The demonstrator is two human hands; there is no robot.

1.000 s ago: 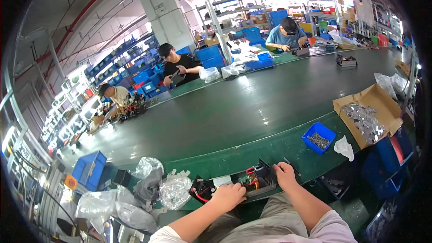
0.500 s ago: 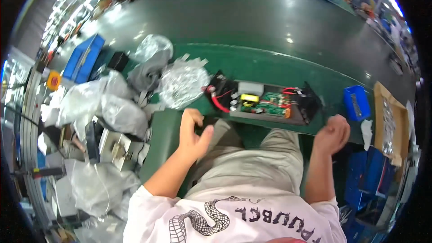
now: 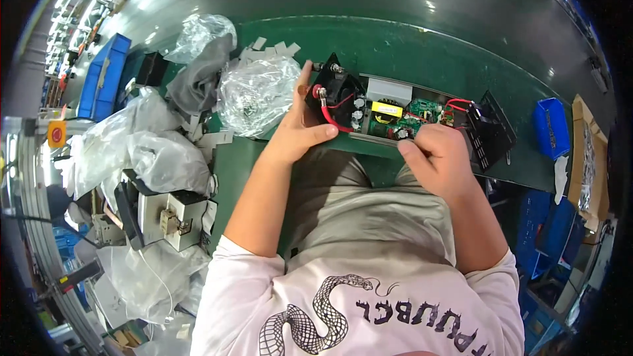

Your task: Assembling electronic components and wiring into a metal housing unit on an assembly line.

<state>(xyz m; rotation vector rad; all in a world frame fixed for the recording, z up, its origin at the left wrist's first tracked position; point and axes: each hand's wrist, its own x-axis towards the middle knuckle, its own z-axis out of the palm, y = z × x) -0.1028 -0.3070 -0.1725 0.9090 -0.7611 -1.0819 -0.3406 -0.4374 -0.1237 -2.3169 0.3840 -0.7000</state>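
Observation:
An electronic unit lies across the table in front of me, its open metal case (image 3: 379,139) holding a green circuit board (image 3: 425,111) and a yellow-wrapped transformer (image 3: 387,109). At its left end stands a black end panel with a fan (image 3: 339,86), joined by a thick red cable (image 3: 328,115). My left hand (image 3: 293,128) grips this panel, fingers along its outer side and thumb in front. My right hand (image 3: 440,157) is closed at the case's near edge, fingers curled; whatever is in them is hidden. Beyond it leans a second black end panel (image 3: 491,132), slotted and tilted.
Clear plastic wrap (image 3: 257,95) and a grey cloth-like bundle (image 3: 201,76) lie left of the unit. Plastic bags (image 3: 165,158) and a white metal box (image 3: 158,217) crowd the left. Blue bins (image 3: 552,128) and an open cardboard box (image 3: 583,165) stand at the right.
My left hand has moved up onto the fan panel. My right hand has come left to the case's near edge. The right end panel now stands out farther from the case.

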